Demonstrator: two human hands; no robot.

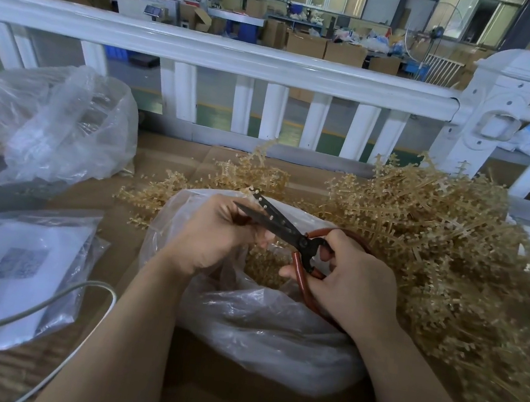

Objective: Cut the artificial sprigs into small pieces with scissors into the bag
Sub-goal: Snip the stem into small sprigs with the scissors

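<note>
Over the open mouth of the clear bag (259,329) in front of you, both your hands are at work, and that placement makes sense: anything you snip drops straight in with the cut pieces (264,269) already heaped at the bottom. Your right hand (351,281) is wrapped around the red handles of the scissors (286,231), fingers through and over the loops, with the dark blades pointing up and to the left and nearly closed. Your left hand (215,231) is curled up against the blades near their tips, and it looks to be pinching a short sprig (254,192) there, though the fingers hide most of it; only a beaded tip shows above the blades. Holding it that close to the cutting edge gives you short pieces, but it also puts your fingertips right beside the blades, so mind them as you squeeze. To your right, touching the bag, lies the big pile of uncut sprigs (437,245), within easy reach of either hand, and judging by its size most of the job is still ahead. More sprigs (247,171) lie just behind the bag, on the cardboard (174,157) that covers the table.
</note>
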